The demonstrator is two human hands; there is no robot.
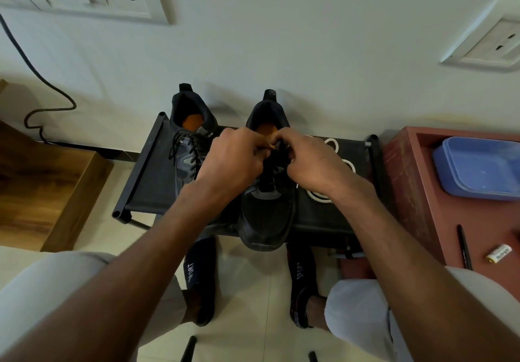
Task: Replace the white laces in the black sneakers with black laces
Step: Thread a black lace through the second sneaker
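Observation:
Two black sneakers stand on a low black rack (146,181), toes toward me. The left sneaker (191,142) carries black laces, loosely tied. Over the tongue of the right sneaker (267,215), my left hand (233,161) and my right hand (312,159) meet, both pinching a black lace (271,164) near the top eyelets. My fingers hide the lace ends. White laces (319,197) lie coiled on the rack to the right of that sneaker, partly under my right wrist.
A red-brown side table (408,181) stands at the right with a blue plastic tub (478,164), a pen (464,246) and a battery (499,253). A wooden unit (42,192) is at the left. My slippered feet (199,271) rest on the tiled floor below the rack.

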